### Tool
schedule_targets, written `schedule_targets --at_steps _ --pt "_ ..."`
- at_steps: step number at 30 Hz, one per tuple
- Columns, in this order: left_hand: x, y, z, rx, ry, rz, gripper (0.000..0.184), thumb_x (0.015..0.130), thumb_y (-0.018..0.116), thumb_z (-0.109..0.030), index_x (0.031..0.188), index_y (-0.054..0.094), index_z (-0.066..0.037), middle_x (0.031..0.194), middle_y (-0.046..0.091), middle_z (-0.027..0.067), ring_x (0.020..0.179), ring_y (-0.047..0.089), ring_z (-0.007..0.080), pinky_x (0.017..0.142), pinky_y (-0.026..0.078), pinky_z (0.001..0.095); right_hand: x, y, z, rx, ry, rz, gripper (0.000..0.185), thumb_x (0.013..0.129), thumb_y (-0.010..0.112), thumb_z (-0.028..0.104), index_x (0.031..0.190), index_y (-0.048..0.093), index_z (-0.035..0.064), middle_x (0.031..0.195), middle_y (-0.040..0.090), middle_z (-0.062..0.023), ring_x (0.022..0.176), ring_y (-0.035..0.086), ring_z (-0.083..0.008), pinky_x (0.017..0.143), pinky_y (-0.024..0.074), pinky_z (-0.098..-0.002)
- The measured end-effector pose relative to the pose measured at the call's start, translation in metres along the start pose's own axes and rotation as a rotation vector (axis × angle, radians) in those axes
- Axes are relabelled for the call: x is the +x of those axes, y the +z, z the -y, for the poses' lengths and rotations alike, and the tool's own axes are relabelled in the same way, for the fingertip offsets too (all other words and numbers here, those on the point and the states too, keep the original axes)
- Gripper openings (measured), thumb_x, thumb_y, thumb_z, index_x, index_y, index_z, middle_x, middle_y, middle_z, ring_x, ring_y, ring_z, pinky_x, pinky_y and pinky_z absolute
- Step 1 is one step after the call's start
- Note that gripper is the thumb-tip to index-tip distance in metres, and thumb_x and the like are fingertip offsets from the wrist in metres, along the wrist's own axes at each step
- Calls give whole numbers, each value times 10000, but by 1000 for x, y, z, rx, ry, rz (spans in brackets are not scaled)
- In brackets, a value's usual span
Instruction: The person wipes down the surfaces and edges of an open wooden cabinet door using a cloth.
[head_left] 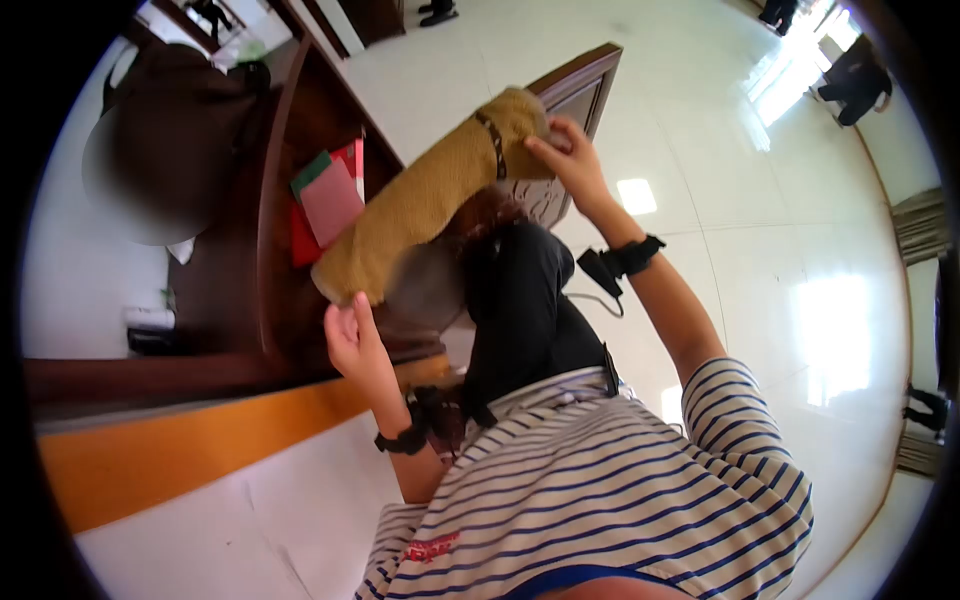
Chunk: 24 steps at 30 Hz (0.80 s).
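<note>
A long mustard-tan fabric roll [420,190], with a dark patterned band near its far end, stretches diagonally between my two hands. My left hand [352,340] pinches the near lower end, thumb against the cloth. At the opposite end, my right hand [568,165] grips the edge just beyond the band, with thumb and fingers closed on it. What lies inside the roll cannot be made out. Below it are my dark trousers [530,310].
A dark wooden cabinet [275,210] on the left holds red, pink and green booklets [332,200]. Behind the roll, a framed wooden panel [590,85] juts out. A dark bag [185,130] stands at the upper left. Several people appear at the edges.
</note>
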<state>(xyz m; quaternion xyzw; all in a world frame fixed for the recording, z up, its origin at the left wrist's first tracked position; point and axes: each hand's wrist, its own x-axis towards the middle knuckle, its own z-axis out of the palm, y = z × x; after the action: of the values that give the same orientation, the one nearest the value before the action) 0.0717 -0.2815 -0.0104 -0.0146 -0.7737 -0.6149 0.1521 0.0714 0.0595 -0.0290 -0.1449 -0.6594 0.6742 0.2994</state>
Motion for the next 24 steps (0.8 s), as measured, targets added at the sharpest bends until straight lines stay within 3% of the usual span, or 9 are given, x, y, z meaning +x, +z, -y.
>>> schedule_targets --at_steps 5,7,8,12,16,18,22,24 --pt "2 14 -5 -356 -112 84 390 962 654 -210 1217 540 62 1164 635 95 1012 583 156 914 440 276 -2 -9 -9 -229 106 182 424 902 700 390 1127 646 36 952 663 -8 841 581 -87 694 465 -247" --pt "2 14 -12 -424 -192 199 406 971 641 -242 1236 536 48 1219 610 84 1069 562 166 943 430 308 -4 -14 -2 -168 217 262 428 901 699 382 1130 642 24 972 658 -17 855 580 -109 752 480 -271" --pt "1 16 -17 -412 -214 226 434 974 631 -305 1248 543 19 1200 604 56 1026 549 144 870 438 308 -4 -14 -5 -162 163 278 433 894 706 379 1128 641 21 972 660 -23 877 582 -115 774 479 -277" --pt "5 10 -7 -227 -268 278 448 979 610 -324 1224 584 50 1176 632 65 965 571 118 773 443 244 -2 -11 -13 -173 50 282 429 877 727 362 1121 642 19 981 659 -44 928 584 -135 829 474 -299" --pt "6 5 -6 -107 -304 305 444 970 624 -311 1218 596 56 1169 638 79 995 580 138 829 454 260 4 -9 -12 -385 -23 247 429 882 719 353 1137 633 19 994 658 -58 937 586 -146 847 471 -315" --pt "2 4 -5 -188 -223 245 445 958 640 -302 1213 606 62 1165 643 95 1036 588 169 902 447 281 6 -10 -9 -333 59 399 390 899 691 333 1123 613 24 987 634 -42 926 569 -129 830 467 -312" --pt "-2 -2 -12 -235 -202 231 526 943 659 -344 1284 554 42 1263 585 101 1123 554 197 955 436 325 -7 -14 2 -147 184 352 337 874 656 271 1077 600 8 987 637 -79 892 584 -158 771 480 -299" --pt "-5 -7 -27 -415 -216 216 540 935 666 -314 1299 533 62 1304 555 138 1173 539 236 1019 413 346 -17 -17 14 179 167 356 233 884 599 150 1082 587 26 961 611 -31 901 559 -115 776 466 -264"
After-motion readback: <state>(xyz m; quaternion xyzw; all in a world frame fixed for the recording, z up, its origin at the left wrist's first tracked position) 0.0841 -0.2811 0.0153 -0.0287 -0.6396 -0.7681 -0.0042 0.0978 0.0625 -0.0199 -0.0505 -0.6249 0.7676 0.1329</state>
